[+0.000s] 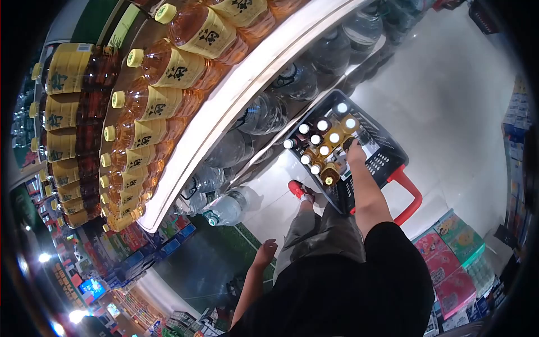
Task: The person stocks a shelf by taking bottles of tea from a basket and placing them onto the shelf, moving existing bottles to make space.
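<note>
My right hand reaches down into a black shopping basket. Its fingers are closed around something dark, perhaps a bottle top, mostly hidden by the hand. Several bottles stand upright in the basket beside it, most with white caps and amber or dark contents; one nearer me has a yellowish cap. The basket's red handle leans out toward my right side. My left hand hangs low at my left, its fingers loosely curled with nothing visible in them.
Large amber bottles with yellow caps line a curved white-edged shelf. Below it stand big clear water bottles, one on the floor near my red shoe. Pink and green packages are stacked at right.
</note>
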### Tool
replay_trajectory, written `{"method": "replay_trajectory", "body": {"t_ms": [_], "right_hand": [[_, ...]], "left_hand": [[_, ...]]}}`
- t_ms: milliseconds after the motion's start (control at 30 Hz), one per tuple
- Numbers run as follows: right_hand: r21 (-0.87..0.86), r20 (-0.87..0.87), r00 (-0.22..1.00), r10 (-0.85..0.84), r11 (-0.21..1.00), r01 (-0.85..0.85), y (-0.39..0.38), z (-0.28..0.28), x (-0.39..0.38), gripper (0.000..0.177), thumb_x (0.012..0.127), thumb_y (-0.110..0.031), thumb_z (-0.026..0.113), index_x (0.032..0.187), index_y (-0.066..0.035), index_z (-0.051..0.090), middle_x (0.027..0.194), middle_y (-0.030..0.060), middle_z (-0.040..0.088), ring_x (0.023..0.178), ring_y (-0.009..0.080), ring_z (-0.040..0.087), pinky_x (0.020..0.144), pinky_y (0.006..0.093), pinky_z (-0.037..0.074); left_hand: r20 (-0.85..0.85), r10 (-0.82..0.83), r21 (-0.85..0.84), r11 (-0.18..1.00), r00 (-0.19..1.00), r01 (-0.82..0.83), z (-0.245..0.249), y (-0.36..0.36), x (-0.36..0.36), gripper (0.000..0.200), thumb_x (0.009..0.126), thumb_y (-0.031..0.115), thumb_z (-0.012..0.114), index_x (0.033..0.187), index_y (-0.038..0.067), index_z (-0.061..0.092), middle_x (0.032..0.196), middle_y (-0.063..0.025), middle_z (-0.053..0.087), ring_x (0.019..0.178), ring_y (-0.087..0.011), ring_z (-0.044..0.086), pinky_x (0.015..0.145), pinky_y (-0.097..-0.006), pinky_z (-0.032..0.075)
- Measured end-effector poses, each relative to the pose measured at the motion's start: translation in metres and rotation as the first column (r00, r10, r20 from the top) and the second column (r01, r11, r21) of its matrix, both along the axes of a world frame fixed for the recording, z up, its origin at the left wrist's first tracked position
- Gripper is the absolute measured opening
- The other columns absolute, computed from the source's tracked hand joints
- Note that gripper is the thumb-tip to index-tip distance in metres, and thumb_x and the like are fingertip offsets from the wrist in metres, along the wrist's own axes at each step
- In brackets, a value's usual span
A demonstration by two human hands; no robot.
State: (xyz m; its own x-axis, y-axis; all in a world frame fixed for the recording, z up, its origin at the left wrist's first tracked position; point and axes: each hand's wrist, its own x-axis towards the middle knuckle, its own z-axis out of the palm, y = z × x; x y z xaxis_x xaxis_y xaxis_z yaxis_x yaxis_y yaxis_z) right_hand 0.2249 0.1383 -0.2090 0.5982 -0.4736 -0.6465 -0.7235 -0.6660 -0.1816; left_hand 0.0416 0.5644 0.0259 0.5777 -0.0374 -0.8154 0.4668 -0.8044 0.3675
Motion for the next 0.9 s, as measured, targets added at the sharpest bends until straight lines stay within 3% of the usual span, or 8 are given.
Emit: {"method": "replay_trajectory", "body": {"t_ms": [100, 333, 367, 433, 500, 567, 767, 900], "right_hand": [[-0.03, 0.064, 0.995, 0.073, 0.997, -0.071, -0.003, -0.001, -0.005, 0.032, 0.085, -0.024, 0.06, 0.108, -0.008, 0.044, 0.093, 0.0186, 0.064, 0.086, 0.0346, 0.064, 0.073, 0.0454, 0.05], [0.054, 0.189, 0.982, 0.009, 0.998, -0.019, 0.004, 0.014, -0.044, 0.048, 0.074, -0.028, 0.068, 0.11, -0.006, 0.044, 0.085, 0.0202, 0.065, 0.084, 0.0394, 0.062, 0.071, 0.0476, 0.048], [0.061, 0.225, 0.974, -0.025, 0.998, 0.011, 0.008, 0.033, -0.047, 0.046, 0.074, -0.03, 0.069, 0.106, -0.006, 0.046, 0.086, 0.0202, 0.065, 0.084, 0.0393, 0.062, 0.071, 0.0474, 0.048], [0.021, 0.282, 0.953, -0.105, 0.994, 0.104, 0.016, 0.067, -0.059, 0.042, 0.072, -0.033, 0.07, 0.097, -0.006, 0.049, 0.083, 0.0194, 0.064, 0.081, 0.0394, 0.062, 0.07, 0.0467, 0.048], [0.035, 0.352, 0.923, -0.151, 0.988, 0.149, 0.027, 0.11, -0.072, 0.043, 0.07, -0.033, 0.071, 0.095, -0.005, 0.05, 0.085, 0.02, 0.064, 0.082, 0.0384, 0.063, 0.071, 0.045, 0.048], [0.057, 0.425, 0.894, -0.14, 0.99, 0.128, 0.041, 0.154, -0.081, 0.041, 0.069, -0.031, 0.072, 0.093, -0.004, 0.051, 0.084, 0.0195, 0.063, 0.081, 0.0385, 0.062, 0.069, 0.0448, 0.047], [0.091, 0.615, 0.788, -0.027, 0.995, -0.037, 0.103, 0.307, -0.084, 0.035, 0.069, -0.029, 0.073, 0.083, -0.004, 0.053, 0.072, 0.0151, 0.064, 0.07, 0.0341, 0.064, 0.064, 0.0402, 0.049], [0.308, 0.766, 0.64, -0.058, 0.907, -0.286, 0.135, 0.366, -0.081, 0.033, 0.067, -0.019, 0.078, 0.083, -0.003, 0.054, 0.071, 0.0103, 0.064, 0.066, 0.0178, 0.065, 0.061, 0.0305, 0.05]], "left_hand": [[0.063, -0.076, -0.071, 0.994, 0.995, 0.08, -0.004, 0.011, -0.003, 0.034, 0.088, 0.023, 0.049, 0.108, -0.002, 0.059, 0.114, -0.0203, 0.06, 0.107, -0.0338, 0.057, 0.091, -0.0374, 0.045], [0.068, -0.165, -0.027, 0.986, 0.984, 0.167, -0.008, 0.029, -0.01, 0.035, 0.086, 0.023, 0.05, 0.108, -0.003, 0.059, 0.112, -0.0221, 0.06, 0.107, -0.0365, 0.056, 0.092, -0.0391, 0.045], [0.054, -0.12, -0.004, 0.993, 0.991, 0.121, -0.034, 0.047, -0.024, 0.039, 0.085, 0.025, 0.053, 0.112, -0.004, 0.057, 0.11, -0.0235, 0.061, 0.106, -0.0362, 0.058, 0.091, -0.0393, 0.046], [-0.06, 0.039, 0.027, 0.999, 0.997, -0.038, -0.003, 0.028, 0.003, 0.043, 0.084, 0.027, 0.056, 0.115, -0.003, 0.056, 0.108, -0.0245, 0.062, 0.103, -0.0356, 0.06, 0.089, -0.0397, 0.047], [0.208, -0.153, -0.029, 0.986, 0.966, 0.163, -0.05, 0.058, -0.02, 0.044, 0.084, 0.028, 0.057, 0.116, -0.003, 0.055, 0.104, -0.0241, 0.063, 0.098, -0.0345, 0.062, 0.086, -0.0395, 0.048], [0.132, -0.002, -0.065, 0.998, 0.991, 0.011, 0.001, 0.027, 0.026, 0.043, 0.084, 0.025, 0.057, 0.115, -0.004, 0.055, 0.103, -0.0239, 0.063, 0.095, -0.0341, 0.063, 0.084, -0.039, 0.049], [0.257, 0.147, -0.35, 0.935, 0.955, -0.049, 0.011, 0.004, 0.066, 0.034, 0.087, 0.023, 0.055, 0.113, 0.001, 0.058, 0.1, -0.0163, 0.064, 0.09, -0.0243, 0.062, 0.082, -0.034, 0.048], [-0.125, 0.369, -0.607, 0.706, 0.921, -0.365, 0.035, -0.014, 0.095, 0.042, 0.092, 0.032, 0.048, 0.123, 0.004, 0.05, 0.11, -0.0122, 0.061, 0.091, -0.0212, 0.061, 0.082, -0.0352, 0.048]]}}
